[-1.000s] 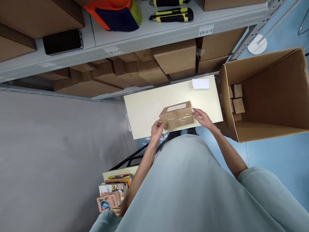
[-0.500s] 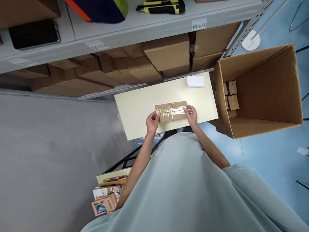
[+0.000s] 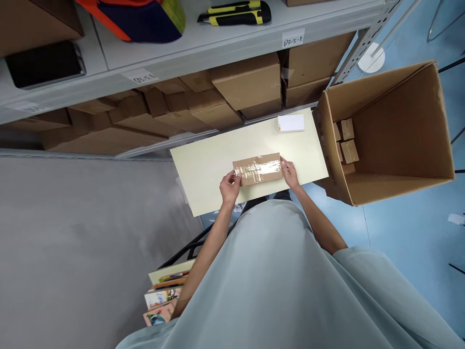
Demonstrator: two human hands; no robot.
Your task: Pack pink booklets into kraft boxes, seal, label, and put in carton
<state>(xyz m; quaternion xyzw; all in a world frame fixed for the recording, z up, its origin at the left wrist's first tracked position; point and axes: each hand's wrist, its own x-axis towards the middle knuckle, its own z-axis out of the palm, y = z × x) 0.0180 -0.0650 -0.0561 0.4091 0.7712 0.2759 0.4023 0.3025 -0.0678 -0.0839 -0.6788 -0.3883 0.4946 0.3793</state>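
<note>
A flat, oblong cardboard box [image 3: 258,169] with shiny clear tape across its top lies on the cream tabletop [image 3: 203,182]. My left hand [image 3: 230,187] grips its left end, thumb at the near corner and fingers curled behind. At the opposite end my right hand [image 3: 290,174] holds the short side, its fingers bent against the edge. The undersides of both hands are hidden. Beyond the box, near the table's far right corner, is a small white box [image 3: 291,123].
A large open carton [image 3: 403,131] with several small boxes [image 3: 349,151] stands at the right. Grey shelving [image 3: 214,51] runs along the far side, holding cardboard boxes, a yellow-black utility knife [image 3: 238,14] and a black phone-like slab [image 3: 45,64]. Books [image 3: 163,296] stand at lower left.
My right thumb has slid from the box's top to its right edge. The box and left hand stay nearly in place, while the whole view has shifted slightly.
</note>
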